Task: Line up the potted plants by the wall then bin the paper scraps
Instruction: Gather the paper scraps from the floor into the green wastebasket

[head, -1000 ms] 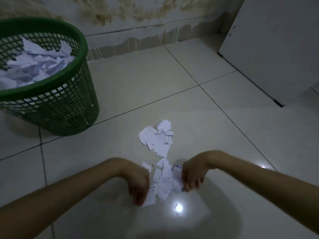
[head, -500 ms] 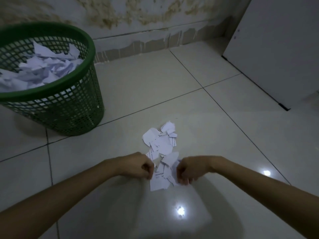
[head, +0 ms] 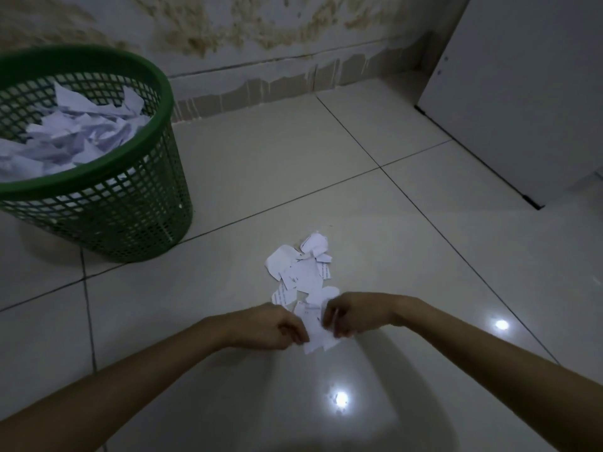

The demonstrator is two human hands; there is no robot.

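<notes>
Head camera looks down at the tiled floor point(head: 228, 177); my left hand point(head: 274, 327) and my right hand point(head: 349, 316) are close together, fingers curled, and each one pinches the near end of the pile of paper scraps point(head: 303, 272). Other scraps lie flat on the tile just beyond my hands. Far to the left stands the green mesh bin point(head: 124, 203), upright, with white paper already inside, near the stained wall point(head: 261, 34)
</notes>
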